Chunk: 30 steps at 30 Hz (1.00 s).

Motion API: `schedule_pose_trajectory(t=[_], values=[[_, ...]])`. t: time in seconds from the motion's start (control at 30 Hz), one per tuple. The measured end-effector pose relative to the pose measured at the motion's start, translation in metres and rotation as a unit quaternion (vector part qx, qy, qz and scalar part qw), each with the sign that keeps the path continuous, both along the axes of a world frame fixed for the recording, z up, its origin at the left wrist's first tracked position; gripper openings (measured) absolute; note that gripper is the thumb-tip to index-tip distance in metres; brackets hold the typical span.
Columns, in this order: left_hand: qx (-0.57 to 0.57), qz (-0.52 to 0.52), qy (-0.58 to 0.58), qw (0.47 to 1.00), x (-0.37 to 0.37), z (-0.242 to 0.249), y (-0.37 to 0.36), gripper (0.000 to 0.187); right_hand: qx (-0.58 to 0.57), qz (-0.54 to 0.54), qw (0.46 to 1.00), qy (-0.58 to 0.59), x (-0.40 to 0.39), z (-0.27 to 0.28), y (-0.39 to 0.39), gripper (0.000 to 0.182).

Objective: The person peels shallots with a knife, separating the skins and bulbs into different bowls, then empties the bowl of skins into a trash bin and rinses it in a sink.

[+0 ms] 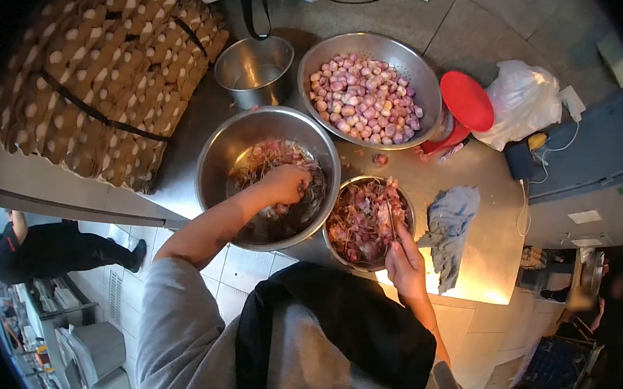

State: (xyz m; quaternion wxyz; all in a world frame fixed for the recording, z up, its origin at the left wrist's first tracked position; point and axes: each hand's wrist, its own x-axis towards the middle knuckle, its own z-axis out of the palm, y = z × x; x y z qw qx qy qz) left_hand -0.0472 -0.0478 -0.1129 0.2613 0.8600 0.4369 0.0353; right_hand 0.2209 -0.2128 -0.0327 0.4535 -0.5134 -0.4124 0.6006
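My left hand [287,184] is closed over the large steel bowl [211,216], its fingers curled round something too small to make out. Reddish peels and skins [262,158] lie in that bowl beneath it. At the right rim of a smaller steel bowl [336,253], my right hand [404,266] grips what looks like a small knife [390,217], blade pointing away from me. This smaller bowl is full of shallots and loose skins [357,216]. Behind both bowls, peeled pink and purple shallots [366,100] fill a wide steel colander [431,94].
Back left are a steel pot [254,73] and stacked egg trays [109,69]. A red lid [467,101], white plastic bag [524,101] and grey-blue cloth [451,227] are on the right. One shallot [380,160] lies loose. Another person [51,251] stands far left.
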Motion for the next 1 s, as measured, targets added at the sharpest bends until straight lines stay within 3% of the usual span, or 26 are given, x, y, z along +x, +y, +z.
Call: schedule_pose_trajectory(t=[0.1,0.23,0.37,0.47,0.57,0.67,0.7,0.8,0.87,0.93,1.0], values=[[-0.041,0.056,0.124,0.990,-0.018,0.023,0.008,0.019,-0.009,-0.023,0.999,0.021,-0.001,0.000,-0.005,0.042],[-0.083,-0.003,0.170,0.982,-0.030,0.040,0.023,0.015,-0.015,-0.060,0.998,0.018,-0.015,0.007,-0.009,0.042],[0.123,0.079,0.024,0.989,-0.021,0.002,0.048,0.018,-0.009,-0.050,0.999,0.004,-0.027,0.006,-0.014,0.042],[0.088,0.026,0.006,0.996,-0.014,-0.018,0.054,0.019,0.014,-0.010,1.000,-0.011,-0.029,0.003,-0.022,0.045],[0.103,0.066,0.010,0.993,-0.013,-0.020,0.051,0.018,-0.006,-0.008,1.000,-0.025,-0.031,0.001,-0.028,0.045],[0.066,0.074,0.005,0.995,-0.013,-0.023,0.057,0.026,0.004,-0.033,0.999,-0.016,-0.037,0.005,-0.022,0.045],[0.018,0.067,-0.007,0.998,-0.012,-0.002,0.054,0.025,0.009,-0.037,0.999,-0.002,-0.039,0.006,-0.022,0.045],[-0.037,0.027,-0.175,0.984,-0.015,0.038,0.038,0.025,0.031,-0.032,0.999,0.009,-0.039,0.001,-0.020,0.047],[-0.167,0.047,-0.334,0.927,-0.016,0.071,0.019,0.023,0.022,-0.020,1.000,-0.009,-0.037,0.004,-0.015,0.047],[-0.332,0.118,-0.484,0.801,-0.011,0.096,-0.009,0.019,0.047,0.001,0.999,-0.022,-0.034,0.007,-0.008,0.048],[-0.400,0.158,-0.543,0.721,0.000,0.110,-0.033,0.017,0.067,0.014,0.998,0.000,-0.037,0.009,-0.006,0.048]])
